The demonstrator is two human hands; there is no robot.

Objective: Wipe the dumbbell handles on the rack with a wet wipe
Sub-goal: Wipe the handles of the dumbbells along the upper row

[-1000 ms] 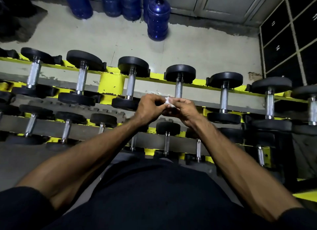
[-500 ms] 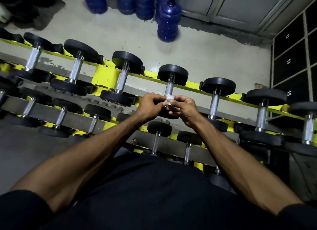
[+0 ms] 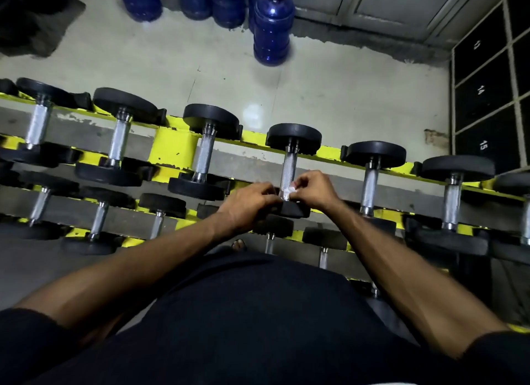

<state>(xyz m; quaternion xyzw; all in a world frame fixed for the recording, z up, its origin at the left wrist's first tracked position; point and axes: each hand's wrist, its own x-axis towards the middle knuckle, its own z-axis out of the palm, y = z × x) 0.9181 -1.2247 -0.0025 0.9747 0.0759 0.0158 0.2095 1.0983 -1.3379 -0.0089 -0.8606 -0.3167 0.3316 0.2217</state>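
The wet wipe [image 3: 287, 193] is a small white crumpled piece, pinched between both hands at the near end of one knurled chrome dumbbell handle [image 3: 288, 169]. It lies against the lower part of that handle, just above the near black weight head [image 3: 291, 209]. The left hand [image 3: 249, 208] closes its grip on the wipe from the left side, fingers curled inward. The right hand [image 3: 314, 189] closes its grip on the wipe from the right side, thumb and fingertips meeting at the white material. Both grips are narrow and hold the wipe

The handle belongs to a dumbbell resting on the upper tier of the yellow rack [image 3: 172, 149]. To the left of the grip, three more dumbbells sit on the same tier; to the right, two more are fully visible. Below the grip, a lower tier carries smaller dumbbells [image 3: 99, 221]

Beyond the grip, past the rack, blue water jugs [image 3: 271, 31] stand on the pale floor [image 3: 344, 92]. To the far right of the grip stand dark numbered lockers [image 3: 484, 117]
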